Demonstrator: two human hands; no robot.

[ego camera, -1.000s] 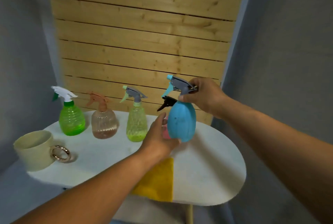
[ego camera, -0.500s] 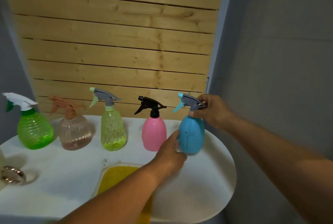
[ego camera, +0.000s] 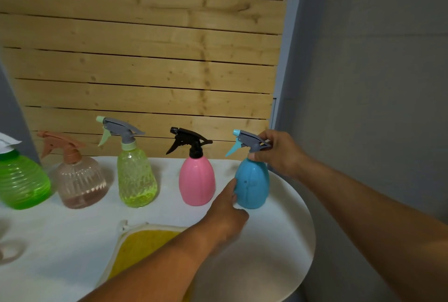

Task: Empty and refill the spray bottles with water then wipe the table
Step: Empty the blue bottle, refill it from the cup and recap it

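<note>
From the head camera we look down on a white table (ego camera: pixel 278 248) set against a wall of pale wooden planks (ego camera: pixel 150 59). Five spray bottles stand in a row along its far side: a green bottle (ego camera: pixel 21 180) cut off by the left edge, a brownish clear bottle (ego camera: pixel 80 185) with some liquid at its bottom, a yellow-green bottle (ego camera: pixel 136 178) with a grey trigger head, a pink bottle (ego camera: pixel 196 180) with a black head, and a blue bottle (ego camera: pixel 253 184) at the right end, upright on the tabletop just beside the pink one. Our right hand (ego camera: pixel 281 153) pinches the blue bottle's grey spray head (ego camera: pixel 249 140) from the right, fingers curled over it. Our left hand (ego camera: pixel 228 214) touches the lower left side of the blue bottle; we cannot tell how far its fingers close. A yellow cloth (ego camera: pixel 143 246) with a pale border lies on the near part of the table, partly under our left forearm.
</note>
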